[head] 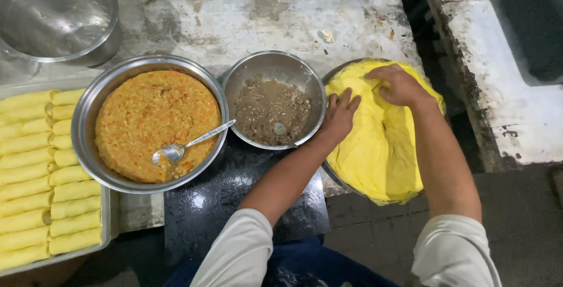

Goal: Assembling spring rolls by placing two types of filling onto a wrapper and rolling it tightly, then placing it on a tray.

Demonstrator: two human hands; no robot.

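Landmark: the middle steel bowl (273,70) of brown minced filling is taken as the reference, with a small spoon (280,128) lying in it.
Yellow sheet stack: a pile of thin yellow wrappers (381,146) is held in a round pan just to the right of the middle bowl, its edge hanging over the counter's front.
Left hand: the left hand (340,114) is laid flat and open on the stack's left edge, fingers spread, nothing gripped.
Right hand: the right hand (399,84) is curled on the stack's top, fingertips pinching at the uppermost sheet.
Orange filling: a wide steel bowl (88,111) of orange mash is set just left of the middle bowl, a long spoon (187,144) resting on the mash.
Rolls: a tray (105,222) of yellow rolls is seen far left of the middle bowl.
Empty pot: a steel pot (58,17) is placed well behind and left.
Surface: a worn, stained pale counter (264,5) is seen behind the middle bowl; a wet black slab (217,199) lies in front.
Room: a second stained ledge (504,87) is seen to the right, across a dark gap.
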